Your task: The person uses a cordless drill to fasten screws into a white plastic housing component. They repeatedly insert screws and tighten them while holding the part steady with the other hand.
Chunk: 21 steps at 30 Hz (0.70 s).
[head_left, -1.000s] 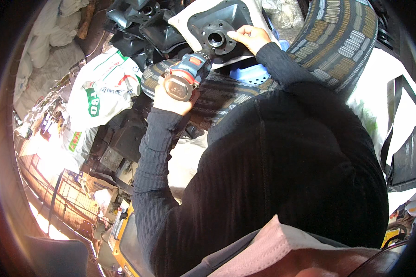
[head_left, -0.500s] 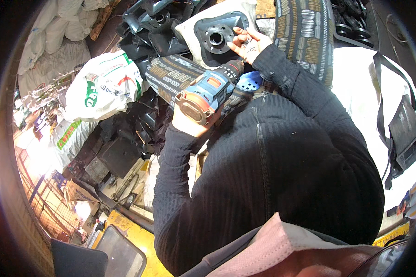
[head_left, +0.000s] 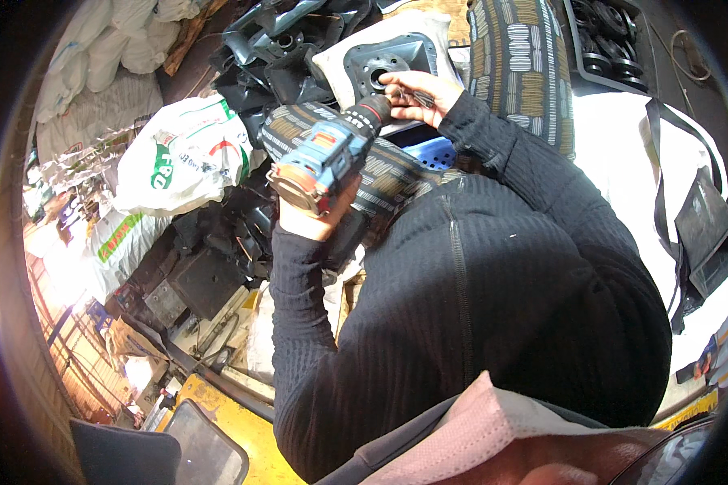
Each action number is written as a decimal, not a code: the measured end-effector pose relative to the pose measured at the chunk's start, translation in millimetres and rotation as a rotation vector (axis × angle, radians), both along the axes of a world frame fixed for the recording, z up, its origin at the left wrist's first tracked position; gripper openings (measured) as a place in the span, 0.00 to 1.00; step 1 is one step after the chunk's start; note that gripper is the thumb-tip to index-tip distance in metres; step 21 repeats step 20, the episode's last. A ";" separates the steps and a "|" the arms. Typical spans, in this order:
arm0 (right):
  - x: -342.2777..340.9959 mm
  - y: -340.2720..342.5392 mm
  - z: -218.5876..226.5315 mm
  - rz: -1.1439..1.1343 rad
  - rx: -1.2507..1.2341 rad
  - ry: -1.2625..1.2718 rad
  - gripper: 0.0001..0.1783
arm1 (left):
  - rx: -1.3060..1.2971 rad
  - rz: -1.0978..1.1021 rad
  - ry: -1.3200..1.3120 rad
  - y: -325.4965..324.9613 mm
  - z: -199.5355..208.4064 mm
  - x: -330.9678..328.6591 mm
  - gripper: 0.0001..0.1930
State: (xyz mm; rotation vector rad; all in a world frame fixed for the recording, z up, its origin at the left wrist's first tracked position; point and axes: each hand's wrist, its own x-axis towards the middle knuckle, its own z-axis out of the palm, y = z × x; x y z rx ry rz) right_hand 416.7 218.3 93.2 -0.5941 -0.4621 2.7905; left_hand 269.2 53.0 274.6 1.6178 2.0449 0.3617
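My left hand (head_left: 309, 220) is closed round the grip of a blue cordless drill (head_left: 332, 149), whose black chuck points up and to the right. Close to the chuck's front end is my right hand (head_left: 430, 90), with its fingers bent round small metal pieces (head_left: 421, 99) that look like screws. The fingertips meet the drill's tip, and the bit itself is hard to make out. Just beyond, a dark grey square metal part (head_left: 416, 56) with a round central hub lies on a white padded cloth (head_left: 328, 63). My right hand partly covers it.
Patterned fabric (head_left: 522, 77) lies right of the metal part, and a blue perforated basket (head_left: 433, 153) sits below it. More dark metal parts (head_left: 279, 61) are piled at the far left. A white plastic bag (head_left: 186, 153) is at left; a crate of black round parts (head_left: 611, 48) stands far right.
The drill in my left hand has moved left. My right hand has shifted left too, and its fingers, spread more before, are now drawn together at the chuck's end.
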 end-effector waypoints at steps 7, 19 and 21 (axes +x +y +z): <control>-1.6 -0.4 10.6 0.189 0.037 -0.094 0.18 | 0.207 -0.041 0.072 7.2 -3.8 -5.4 0.09; -3.7 -9.7 10.6 -0.020 -0.354 -0.191 0.11 | 0.148 -0.020 0.084 -12.4 -13.5 1.4 0.16; -3.9 -8.8 9.6 0.011 -0.348 -0.214 0.11 | 0.017 0.039 0.028 -12.0 -10.4 2.2 0.17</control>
